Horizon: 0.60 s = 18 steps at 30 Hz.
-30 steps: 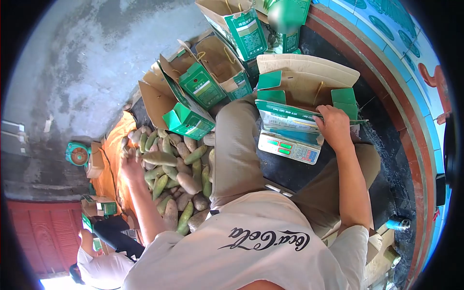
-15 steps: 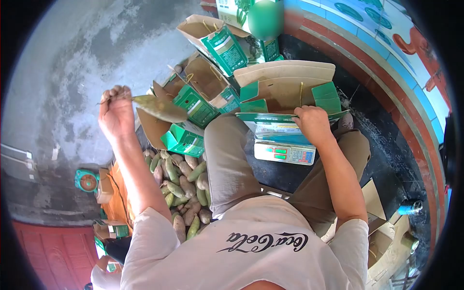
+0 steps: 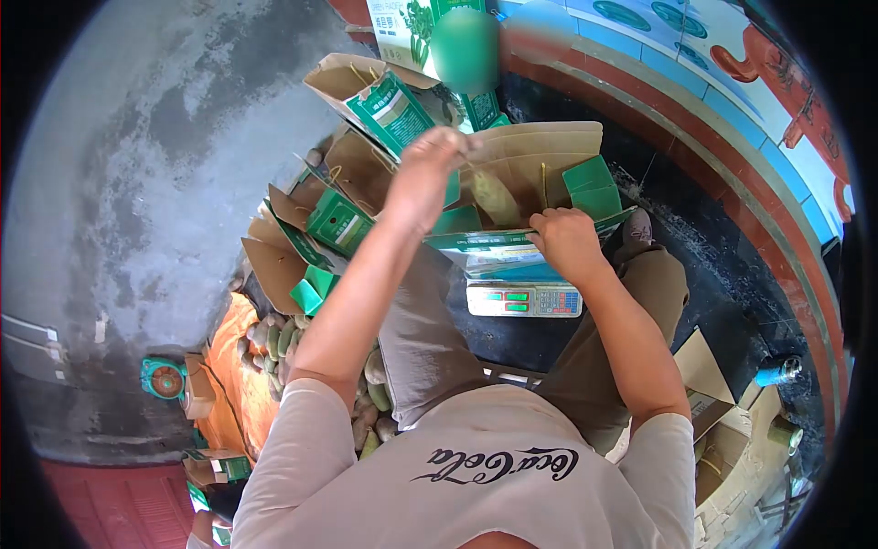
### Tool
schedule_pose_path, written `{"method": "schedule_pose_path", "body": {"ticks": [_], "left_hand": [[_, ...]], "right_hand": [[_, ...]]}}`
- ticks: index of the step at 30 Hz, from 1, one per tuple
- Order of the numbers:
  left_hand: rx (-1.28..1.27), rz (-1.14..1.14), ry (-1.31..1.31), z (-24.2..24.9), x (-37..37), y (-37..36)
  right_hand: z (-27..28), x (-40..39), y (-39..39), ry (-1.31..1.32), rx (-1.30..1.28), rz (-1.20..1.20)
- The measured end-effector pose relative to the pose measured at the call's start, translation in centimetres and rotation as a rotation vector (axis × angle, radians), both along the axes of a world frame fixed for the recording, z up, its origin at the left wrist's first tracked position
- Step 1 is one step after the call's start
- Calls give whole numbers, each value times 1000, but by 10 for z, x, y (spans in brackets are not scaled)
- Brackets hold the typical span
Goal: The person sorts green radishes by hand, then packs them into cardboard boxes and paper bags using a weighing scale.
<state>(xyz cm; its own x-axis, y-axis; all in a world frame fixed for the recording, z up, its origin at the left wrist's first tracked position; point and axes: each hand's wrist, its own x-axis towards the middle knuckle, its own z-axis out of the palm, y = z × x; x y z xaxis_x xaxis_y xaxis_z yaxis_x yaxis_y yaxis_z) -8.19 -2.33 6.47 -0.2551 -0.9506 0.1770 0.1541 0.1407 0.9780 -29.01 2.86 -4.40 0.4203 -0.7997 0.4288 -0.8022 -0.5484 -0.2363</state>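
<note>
Radish now over open box

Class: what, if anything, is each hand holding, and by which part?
Left hand: a vegetable, by its thin upper end. Right hand: the open box, by its near edge.

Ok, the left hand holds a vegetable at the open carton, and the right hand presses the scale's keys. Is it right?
Not fully: in the head view the right hand holds the front edge of the open carton, not the keys. The left hand does hold the vegetable there.
</note>
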Motion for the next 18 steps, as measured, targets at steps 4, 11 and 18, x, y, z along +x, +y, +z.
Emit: {"method": "schedule_pose_path", "body": {"ticks": [4,11,18], "left_hand": [[112,15,-401,-39,-8,0],[-146,-168,-931,-88,1,2],[-364,113,-721,-68,16,37]], "right_hand": [[0,1,-2,-6,-9,2],[-1,3,-6,1,-17,-16],[-1,4,-6,20,-4,-25]]}}
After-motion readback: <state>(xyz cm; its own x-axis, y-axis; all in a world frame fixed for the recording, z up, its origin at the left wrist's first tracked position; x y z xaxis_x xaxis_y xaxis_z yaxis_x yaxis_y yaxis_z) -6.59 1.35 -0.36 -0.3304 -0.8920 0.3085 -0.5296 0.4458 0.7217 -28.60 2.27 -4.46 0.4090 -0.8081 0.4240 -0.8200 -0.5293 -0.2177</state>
